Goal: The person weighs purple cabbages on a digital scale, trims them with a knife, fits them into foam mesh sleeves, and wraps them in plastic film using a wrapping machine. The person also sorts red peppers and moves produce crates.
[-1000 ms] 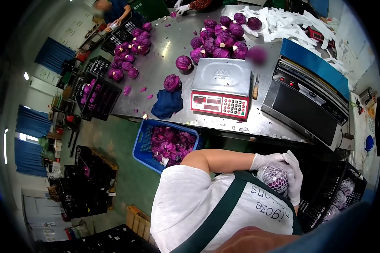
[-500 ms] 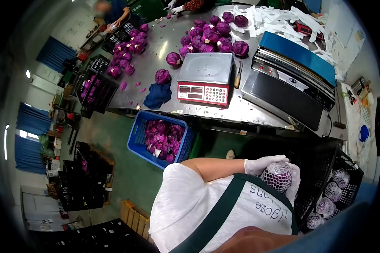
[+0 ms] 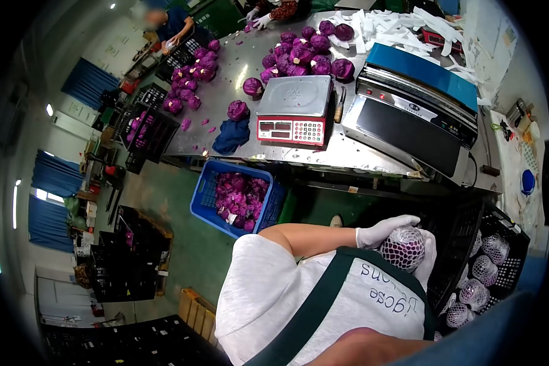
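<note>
Both hands in white gloves, a worker cups a purple cabbage in white netting (image 3: 402,249) at the chest, the left hand (image 3: 382,233) across its far side, the right hand (image 3: 429,261) against its right. More netted heads fill a black plastic crate (image 3: 516,249) alongside, near the steel table's (image 3: 235,67) near right corner.

Single head-worn view, directed forward and steeply down; wearer's torso close at the bottom. Desk (image 3: 226,91) beyond, its near edge crossing mid-frame (wide lens, borders curved dark). No second view shares coverage.
</note>
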A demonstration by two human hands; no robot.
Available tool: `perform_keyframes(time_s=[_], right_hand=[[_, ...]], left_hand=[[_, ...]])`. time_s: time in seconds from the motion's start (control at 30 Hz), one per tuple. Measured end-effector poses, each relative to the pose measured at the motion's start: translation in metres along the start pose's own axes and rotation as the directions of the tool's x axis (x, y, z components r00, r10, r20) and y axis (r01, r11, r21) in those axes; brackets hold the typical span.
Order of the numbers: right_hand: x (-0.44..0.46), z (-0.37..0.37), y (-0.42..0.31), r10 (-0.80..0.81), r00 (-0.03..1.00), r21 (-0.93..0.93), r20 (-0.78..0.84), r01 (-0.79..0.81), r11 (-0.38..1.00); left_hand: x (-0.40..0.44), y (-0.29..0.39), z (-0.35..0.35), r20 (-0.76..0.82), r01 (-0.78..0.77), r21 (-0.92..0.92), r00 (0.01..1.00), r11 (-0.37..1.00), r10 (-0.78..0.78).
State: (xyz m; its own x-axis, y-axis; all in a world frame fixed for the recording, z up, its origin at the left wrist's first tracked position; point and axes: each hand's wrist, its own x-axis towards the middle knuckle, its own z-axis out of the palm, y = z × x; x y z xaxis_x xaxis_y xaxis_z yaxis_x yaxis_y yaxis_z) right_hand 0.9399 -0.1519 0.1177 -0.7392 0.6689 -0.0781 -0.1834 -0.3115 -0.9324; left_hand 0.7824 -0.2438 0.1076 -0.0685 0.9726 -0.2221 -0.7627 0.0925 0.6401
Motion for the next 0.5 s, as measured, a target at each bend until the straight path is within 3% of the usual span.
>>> perform_keyframes(time_s=[0.03,0.1,0.13,0.2,0.33,0.43,0.5], right_hand=[[-0.002,0.0,0.001,0.008,1.0,0.019,-0.01,-0.008,1.0],[-0.004,-0.002,0.006,0.035,0.998,0.044,-0.049,-0.033,0.998],[-0.004,-0.005,0.01,0.054,0.996,0.052,-0.074,-0.05,0.997],[-0.006,-0.005,0.011,0.097,0.988,0.065,-0.12,-0.089,0.994],[-0.009,0.0,0.01,0.218,0.976,0.304,-0.003,-0.207,0.93],[-0.018,0.005,0.015,0.183,0.98,0.292,-0.083,-0.152,0.944],[-0.022,0.003,0.016,0.185,0.981,0.251,-0.049,-0.168,0.953]], left_hand=[[0.002,-0.006,-0.002,-0.018,-0.148,0.109,0.988,0.983,0.15],[-0.008,0.007,0.008,0.09,-0.291,0.388,0.956,0.875,0.278],[-0.009,0.008,0.006,0.119,-0.228,0.395,0.973,0.89,0.197],[-0.011,0.007,0.01,0.122,-0.249,0.421,0.968,0.872,0.217],[-0.01,0.007,0.008,0.103,-0.19,0.485,0.982,0.854,0.16],[-0.009,0.005,0.01,0.075,-0.189,0.488,0.982,0.852,0.174],[-0.01,0.005,0.011,0.059,-0.177,0.524,0.983,0.833,0.171]])
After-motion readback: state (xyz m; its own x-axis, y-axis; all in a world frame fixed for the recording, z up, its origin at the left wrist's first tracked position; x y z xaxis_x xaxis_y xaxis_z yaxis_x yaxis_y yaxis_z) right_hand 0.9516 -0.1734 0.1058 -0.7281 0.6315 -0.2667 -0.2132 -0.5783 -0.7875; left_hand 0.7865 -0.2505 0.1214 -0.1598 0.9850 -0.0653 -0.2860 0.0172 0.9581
